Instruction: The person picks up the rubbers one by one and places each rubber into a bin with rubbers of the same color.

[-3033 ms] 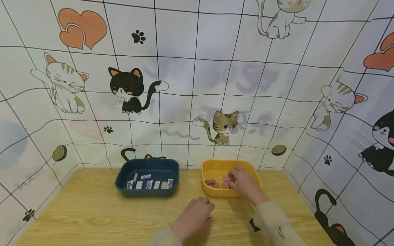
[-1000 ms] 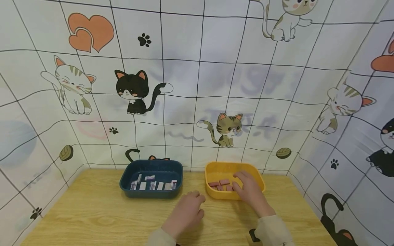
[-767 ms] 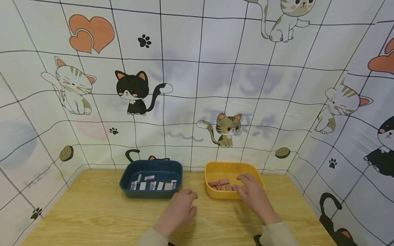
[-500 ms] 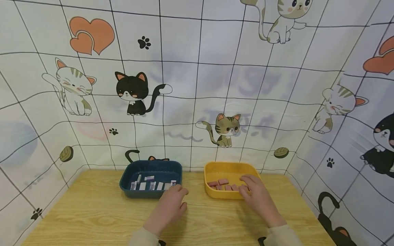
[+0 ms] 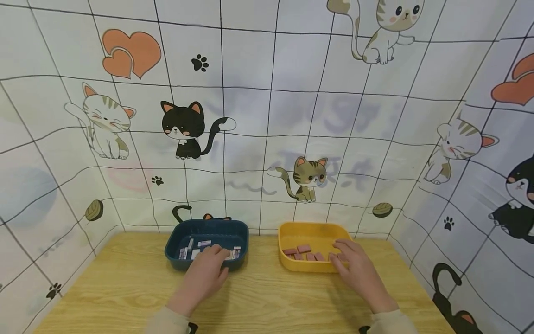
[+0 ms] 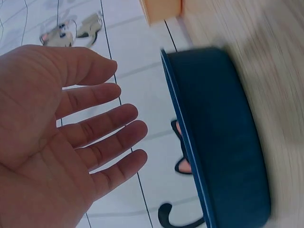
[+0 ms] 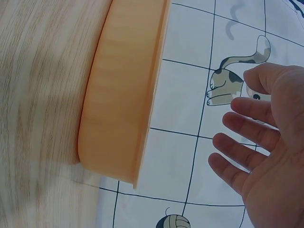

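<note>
My left hand [image 5: 205, 268] is over the front of a dark blue bin [image 5: 239, 228], palm down in the head view. In the left wrist view its fingers [image 6: 107, 126] are spread and relaxed, with nothing in them. Small white blocks with printed purple bands, looking like erasers [image 5: 236, 252], lie in the blue bin, some hidden behind the hand. My right hand [image 5: 354, 266] hovers at the front right of a yellow bin [image 5: 288, 265]; its fingers [image 7: 247, 128] are loosely bent and hold nothing. Several small pink blocks [image 5: 304, 248] lie along the yellow bin's left and front.
Both bins stand side by side at the back of a light wooden table [image 5: 267, 301], with a gap between them. Behind and at the sides hangs a white sheet [image 5: 250, 116] with grid lines and printed cats.
My left hand has moved left from the table between the bins to over the blue bin. My right hand has shifted right along the yellow bin, uncovering more pink blocks.
</note>
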### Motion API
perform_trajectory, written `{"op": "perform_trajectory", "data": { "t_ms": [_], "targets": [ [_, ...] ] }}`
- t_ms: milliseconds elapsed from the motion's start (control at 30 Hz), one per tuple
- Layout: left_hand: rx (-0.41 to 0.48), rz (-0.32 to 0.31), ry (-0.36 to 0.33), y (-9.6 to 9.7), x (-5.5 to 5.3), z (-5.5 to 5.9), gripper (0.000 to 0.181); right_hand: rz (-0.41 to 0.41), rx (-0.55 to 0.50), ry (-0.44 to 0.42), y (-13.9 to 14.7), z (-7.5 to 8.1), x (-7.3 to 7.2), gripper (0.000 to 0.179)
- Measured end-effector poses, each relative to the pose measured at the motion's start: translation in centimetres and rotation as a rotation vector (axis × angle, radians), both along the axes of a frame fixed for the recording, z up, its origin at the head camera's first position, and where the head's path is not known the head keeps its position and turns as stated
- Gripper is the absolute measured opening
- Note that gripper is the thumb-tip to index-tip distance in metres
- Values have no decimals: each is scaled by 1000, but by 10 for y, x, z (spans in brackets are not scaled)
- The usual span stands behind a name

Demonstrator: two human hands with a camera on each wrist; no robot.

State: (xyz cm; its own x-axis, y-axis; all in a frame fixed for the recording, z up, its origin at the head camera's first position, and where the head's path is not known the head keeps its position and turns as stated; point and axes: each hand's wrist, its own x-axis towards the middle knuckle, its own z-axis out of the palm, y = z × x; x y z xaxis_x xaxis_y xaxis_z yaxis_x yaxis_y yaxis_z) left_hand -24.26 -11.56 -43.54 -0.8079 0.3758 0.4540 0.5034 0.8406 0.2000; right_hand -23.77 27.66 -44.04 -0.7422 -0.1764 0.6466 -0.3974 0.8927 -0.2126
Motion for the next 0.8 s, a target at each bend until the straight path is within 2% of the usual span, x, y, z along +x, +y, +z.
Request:
{"op": "perform_trajectory", "data": {
  "t_ms": [133, 300, 467, 567, 800],
  "targets": [
    [-17, 32, 29, -19, -2, 0, 29, -14, -9, -47, 4, 1, 1, 33],
    [-26, 70, 73, -43, -3, -1, 30, -10, 0, -42, 11, 2, 0, 31],
    [-26, 104, 96, -66, -4, 4, 32, -9, 15, -40, 15, 5, -4, 34],
    [-25, 104, 119, -76, -6, 8, 33, -24, 20, -47, 17, 7, -3, 37],
    [-9, 136, 156, -101, -11, 10, 37, -42, 28, -103, 24, 11, -4, 43]
  ]
}}
